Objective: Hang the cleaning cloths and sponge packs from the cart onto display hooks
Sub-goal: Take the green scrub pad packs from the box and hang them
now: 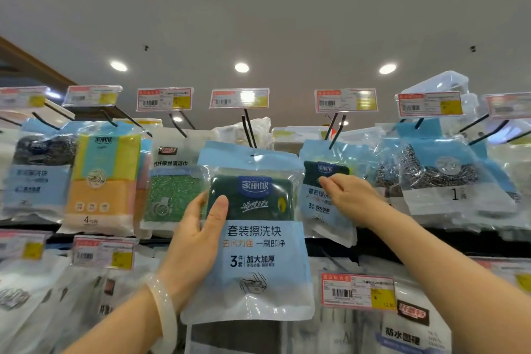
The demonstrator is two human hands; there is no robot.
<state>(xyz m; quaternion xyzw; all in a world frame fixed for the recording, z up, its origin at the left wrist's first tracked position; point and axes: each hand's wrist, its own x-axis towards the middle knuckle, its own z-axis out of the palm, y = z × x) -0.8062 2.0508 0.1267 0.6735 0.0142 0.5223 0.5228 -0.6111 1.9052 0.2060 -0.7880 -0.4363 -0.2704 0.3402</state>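
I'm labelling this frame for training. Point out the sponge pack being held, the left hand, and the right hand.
sponge pack (pixel 253 253), head view: on the printed light-blue front.
left hand (pixel 198 233), head view: on the palm beside the pack.
right hand (pixel 352 194), head view: on the back of the hand.
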